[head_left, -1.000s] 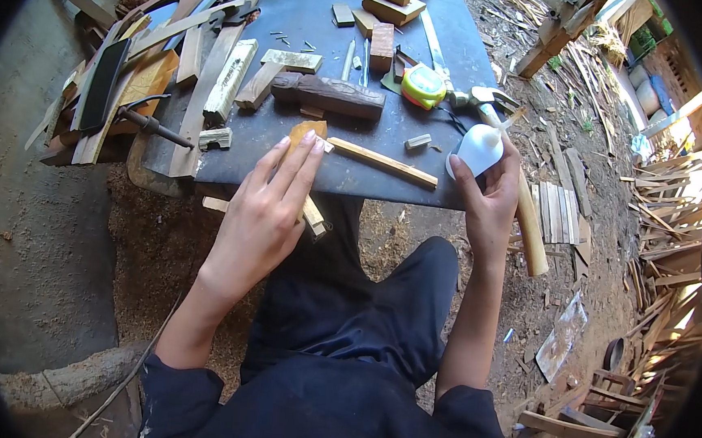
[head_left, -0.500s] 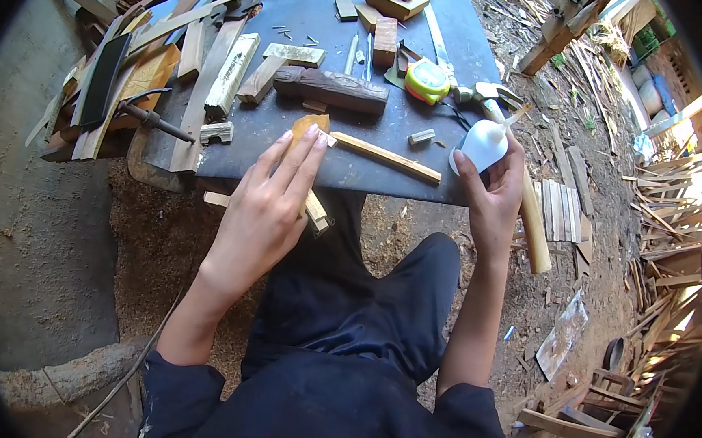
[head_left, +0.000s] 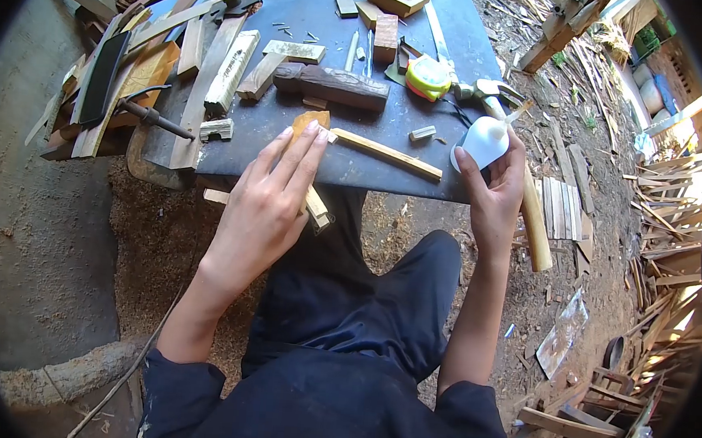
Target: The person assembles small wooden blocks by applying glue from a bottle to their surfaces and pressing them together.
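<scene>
At the front edge of the blue table, my left hand (head_left: 265, 184) lies with its fingers stretched out over small wooden pieces. Its fingertips rest at an orange-brown piece (head_left: 310, 121), mostly visible beyond them. A short pale wood piece (head_left: 317, 208) sticks out under the palm. From beside the fingertips a thin wooden strip (head_left: 386, 153) runs to the right across the tabletop. My right hand (head_left: 499, 176) is closed around a white squeeze bottle (head_left: 484, 144), tilted with its nozzle pointing up and to the right.
A dark wooden mallet-like block (head_left: 332, 86) lies beyond my left hand. A tape measure (head_left: 428, 79) and a hammer (head_left: 536, 224) with its handle past the table edge are near the bottle. Wood offcuts (head_left: 233, 71) crowd the left side, beside a dark clamp (head_left: 154, 120).
</scene>
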The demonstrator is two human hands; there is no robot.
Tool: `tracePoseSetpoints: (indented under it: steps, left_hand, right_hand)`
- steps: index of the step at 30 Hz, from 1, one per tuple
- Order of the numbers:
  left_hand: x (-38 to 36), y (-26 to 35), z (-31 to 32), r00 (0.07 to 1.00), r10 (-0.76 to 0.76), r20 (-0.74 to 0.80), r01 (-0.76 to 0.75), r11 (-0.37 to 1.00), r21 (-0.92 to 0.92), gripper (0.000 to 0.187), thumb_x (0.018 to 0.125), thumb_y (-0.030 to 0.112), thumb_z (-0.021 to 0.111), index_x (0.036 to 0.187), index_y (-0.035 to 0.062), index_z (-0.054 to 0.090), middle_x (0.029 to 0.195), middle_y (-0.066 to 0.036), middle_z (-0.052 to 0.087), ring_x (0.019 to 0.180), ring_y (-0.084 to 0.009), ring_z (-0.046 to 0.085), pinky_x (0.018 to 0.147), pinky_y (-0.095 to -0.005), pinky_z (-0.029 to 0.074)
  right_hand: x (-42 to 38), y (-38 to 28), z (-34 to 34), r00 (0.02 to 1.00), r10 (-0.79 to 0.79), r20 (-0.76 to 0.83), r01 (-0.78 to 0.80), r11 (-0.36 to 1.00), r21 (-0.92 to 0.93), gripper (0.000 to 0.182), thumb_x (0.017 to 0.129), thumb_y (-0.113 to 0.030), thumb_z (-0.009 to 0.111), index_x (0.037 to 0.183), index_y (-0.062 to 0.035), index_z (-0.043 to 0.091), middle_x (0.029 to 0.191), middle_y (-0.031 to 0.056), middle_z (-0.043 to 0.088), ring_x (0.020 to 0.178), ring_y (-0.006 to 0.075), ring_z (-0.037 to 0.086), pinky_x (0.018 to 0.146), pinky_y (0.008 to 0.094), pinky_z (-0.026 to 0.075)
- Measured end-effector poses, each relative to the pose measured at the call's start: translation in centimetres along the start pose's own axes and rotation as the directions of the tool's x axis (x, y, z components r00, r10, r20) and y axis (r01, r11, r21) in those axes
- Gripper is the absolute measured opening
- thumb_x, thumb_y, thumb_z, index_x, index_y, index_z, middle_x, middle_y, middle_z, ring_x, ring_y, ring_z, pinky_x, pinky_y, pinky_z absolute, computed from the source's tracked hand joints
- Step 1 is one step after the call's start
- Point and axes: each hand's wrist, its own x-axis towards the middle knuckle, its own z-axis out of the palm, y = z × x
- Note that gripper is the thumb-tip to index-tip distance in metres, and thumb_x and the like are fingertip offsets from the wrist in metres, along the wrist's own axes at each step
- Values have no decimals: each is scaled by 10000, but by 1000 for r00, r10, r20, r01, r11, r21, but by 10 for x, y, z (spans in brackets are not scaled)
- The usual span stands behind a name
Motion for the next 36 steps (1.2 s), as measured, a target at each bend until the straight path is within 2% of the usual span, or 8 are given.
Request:
tracePoseSetpoints:
  steps: [17, 20, 23, 26, 29, 36]
  left_hand:
    - [-1, 1, 2, 1000, -21, -17, 21, 1000, -10, 990, 716, -40, 781, 1639, 33, 432, 1652, -153, 494, 1502, -403, 467, 1273, -487, 401]
    - [0, 3, 2, 999, -3, -43, 5, 999, 34, 860, 787, -61, 676, 1615, 8, 454, 1624, -164, 525, 1467, -390, 511, 1214, -465, 456]
    - [-1, 4, 4, 999, -27, -33, 28, 1000, 9, 984, 722, -53, 770, 1641, 36, 428, 1655, -156, 490, 1503, -405, 465, 1267, -485, 411]
    - [0, 8, 4, 998, -35, -44, 36, 999, 17, 977, 735, -56, 768, 1644, 41, 425, 1656, -153, 491, 1502, -405, 466, 1263, -486, 415]
    - [0, 12, 2, 997, -24, -69, 26, 999, 29, 859, 782, -80, 660, 1612, 8, 457, 1610, -173, 534, 1451, -399, 515, 1245, -463, 436]
    - [1, 12, -1, 998, -32, -62, 32, 999, 12, 895, 770, -61, 703, 1623, 15, 444, 1623, -170, 519, 1469, -397, 494, 1252, -472, 424]
  right_hand:
    - [0, -1, 0, 1000, 0, 5, 0, 1000, 1, 621, 960, -111, 840, 1462, -6, 489, 1325, 135, 650, 1278, 214, 630, 1121, 376, 492]
    - [0, -1, 0, 1000, -11, 4, 11, 1000, 7, 612, 958, -105, 838, 1455, -7, 495, 1320, 132, 656, 1269, 212, 635, 1116, 373, 491]
    - [0, 0, -1, 1000, -29, 9, 29, 1000, -3, 606, 955, -103, 838, 1448, -3, 501, 1311, 134, 667, 1247, 212, 649, 1103, 377, 504]
    - [0, -1, -2, 1000, -27, 6, 27, 1000, -10, 602, 949, -102, 841, 1444, -9, 511, 1298, 132, 682, 1223, 211, 667, 1082, 381, 520]
    - [1, 1, -3, 998, -65, -2, 65, 997, -27, 601, 939, -111, 848, 1437, -17, 526, 1295, 134, 694, 1205, 215, 683, 1064, 385, 535]
    - [1, 7, -5, 996, -83, -13, 82, 995, -63, 610, 924, -144, 867, 1429, -22, 546, 1289, 138, 703, 1186, 229, 700, 1051, 390, 547]
